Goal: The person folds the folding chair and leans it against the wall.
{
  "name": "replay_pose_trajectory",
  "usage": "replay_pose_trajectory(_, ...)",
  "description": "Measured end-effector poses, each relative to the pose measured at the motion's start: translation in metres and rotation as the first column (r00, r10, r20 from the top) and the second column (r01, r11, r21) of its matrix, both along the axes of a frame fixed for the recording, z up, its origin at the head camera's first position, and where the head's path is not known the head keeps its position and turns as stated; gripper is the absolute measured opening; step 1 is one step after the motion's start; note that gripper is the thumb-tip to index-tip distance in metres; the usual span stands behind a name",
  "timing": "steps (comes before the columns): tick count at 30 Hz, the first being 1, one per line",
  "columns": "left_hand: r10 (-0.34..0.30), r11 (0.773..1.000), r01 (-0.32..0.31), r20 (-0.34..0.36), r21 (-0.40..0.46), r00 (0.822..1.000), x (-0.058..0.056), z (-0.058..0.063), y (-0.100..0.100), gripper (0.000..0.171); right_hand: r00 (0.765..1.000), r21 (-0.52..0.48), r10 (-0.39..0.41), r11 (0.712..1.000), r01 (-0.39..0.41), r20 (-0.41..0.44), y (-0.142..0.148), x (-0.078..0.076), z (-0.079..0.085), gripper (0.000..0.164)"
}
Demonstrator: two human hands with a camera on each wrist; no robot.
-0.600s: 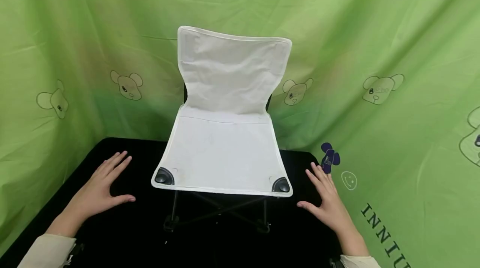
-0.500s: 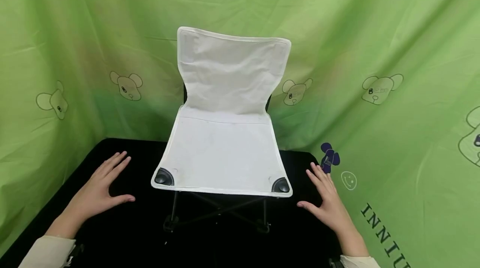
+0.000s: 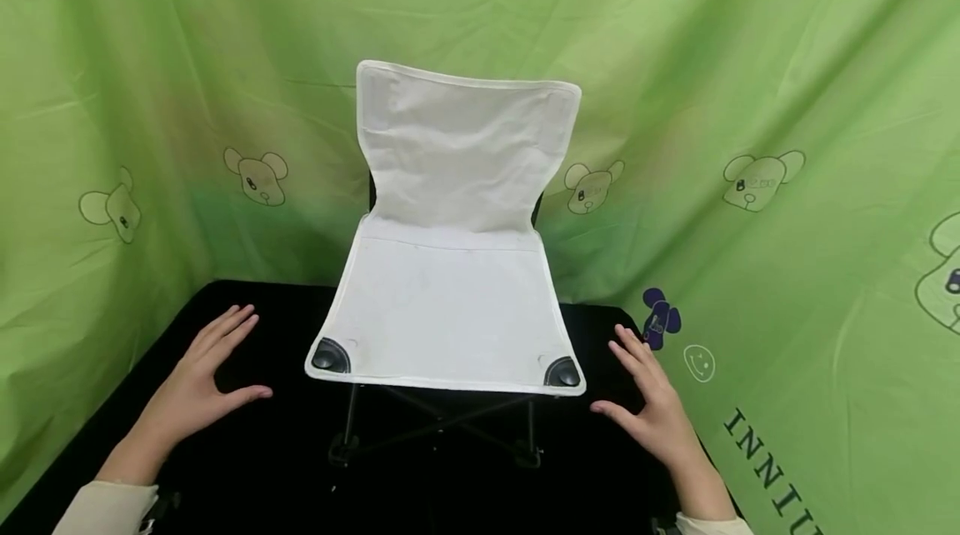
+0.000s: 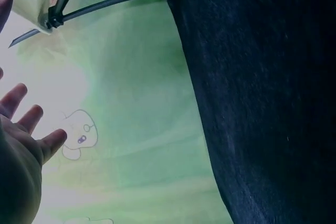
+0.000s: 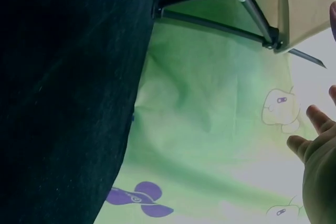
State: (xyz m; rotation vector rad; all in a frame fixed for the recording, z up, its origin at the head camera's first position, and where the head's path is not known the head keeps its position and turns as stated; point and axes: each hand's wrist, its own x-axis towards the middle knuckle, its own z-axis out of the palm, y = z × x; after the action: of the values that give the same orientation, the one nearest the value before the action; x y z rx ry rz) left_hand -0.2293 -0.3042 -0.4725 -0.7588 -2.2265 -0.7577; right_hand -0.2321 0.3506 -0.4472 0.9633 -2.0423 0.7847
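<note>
A white folding chair (image 3: pixel 450 302) stands unfolded in the middle of the head view, its fabric back upright and black patches on its front seat corners. Thin dark crossed legs (image 3: pixel 442 420) show below the seat; in both wrist views its tubes appear at the top. To the chair's left, my left hand (image 3: pixel 197 381) hovers with fingers spread and thumb toward the chair, holding nothing. On the other side my right hand (image 3: pixel 654 410) is held the same way, thumb pointing inward. Neither hand touches the chair.
The chair stands on a black cloth-covered surface (image 3: pixel 262 468). Green printed curtains (image 3: pixel 825 268) with bear and smiley designs hang behind and on both sides. The right hand is near the right curtain.
The whole head view has shifted slightly, with the chair a little lower in the picture. Both hands keep nearly the same pose beside the chair.
</note>
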Motion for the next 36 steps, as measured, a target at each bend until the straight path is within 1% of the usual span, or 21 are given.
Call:
replay_pose_trajectory(3, -0.014, 0.999, 0.014, -0.015, 0.034, 1.000, 0.002, -0.001, 0.002, 0.106, 0.999, -0.020, 0.039, 0.999, -0.039, -0.016, -0.011, 0.008, 0.010, 0.084)
replay_pose_trajectory(7, -0.036, 0.996, 0.041, -0.057, 0.079, 0.998, 0.003, -0.001, 0.005, 0.098, 0.997, -0.043, 0.072, 0.996, -0.074, -0.033, -0.021, 0.015, 0.021, 0.080)
replay_pose_trajectory(9, -0.053, 0.992, 0.060, -0.067, 0.109, 0.996, 0.002, -0.001, 0.007, 0.095, 0.996, -0.050, 0.081, 0.995, -0.083, -0.041, -0.022, 0.016, 0.022, 0.080)
replay_pose_trajectory(12, -0.085, 0.982, 0.101, -0.107, 0.157, 0.991, 0.003, -0.001, 0.012, 0.092, 0.994, -0.060, 0.100, 0.993, -0.103, -0.047, -0.021, 0.013, 0.017, 0.079)
replay_pose_trajectory(15, -0.137, 0.964, 0.172, -0.172, 0.204, 0.976, 0.010, 0.011, 0.023, 0.088, 0.991, -0.078, 0.124, 0.989, -0.128, -0.050, -0.020, 0.011, 0.013, 0.078)
replay_pose_trajectory(19, -0.200, 0.942, 0.249, -0.220, 0.224, 0.955, 0.021, 0.030, 0.040, 0.081, 0.985, -0.095, 0.160, 0.982, -0.166, -0.067, -0.027, 0.015, 0.020, 0.074)
replay_pose_trajectory(23, -0.242, 0.930, 0.295, -0.239, 0.219, 0.940, 0.023, 0.037, 0.048, 0.079, 0.976, -0.102, 0.200, 0.973, -0.209, -0.092, -0.035, 0.020, 0.031, 0.069)
replay_pose_trajectory(29, -0.302, 0.904, 0.364, -0.268, 0.223, 0.915, 0.026, 0.047, 0.057, 0.074, 0.955, -0.115, 0.268, 0.952, -0.283, -0.129, -0.043, 0.023, 0.038, 0.062)
replay_pose_trajectory(33, -0.337, 0.886, 0.403, -0.276, 0.230, 0.900, 0.028, 0.052, 0.064, 0.067, 0.948, -0.103, 0.285, 0.948, -0.301, -0.144, -0.047, 0.024, 0.041, 0.058)
replay_pose_trajectory(36, -0.372, 0.869, 0.440, -0.287, 0.225, 0.882, 0.029, 0.055, 0.069, 0.063, 0.941, -0.086, 0.301, 0.945, -0.316, -0.152, -0.050, 0.024, 0.043, 0.056)
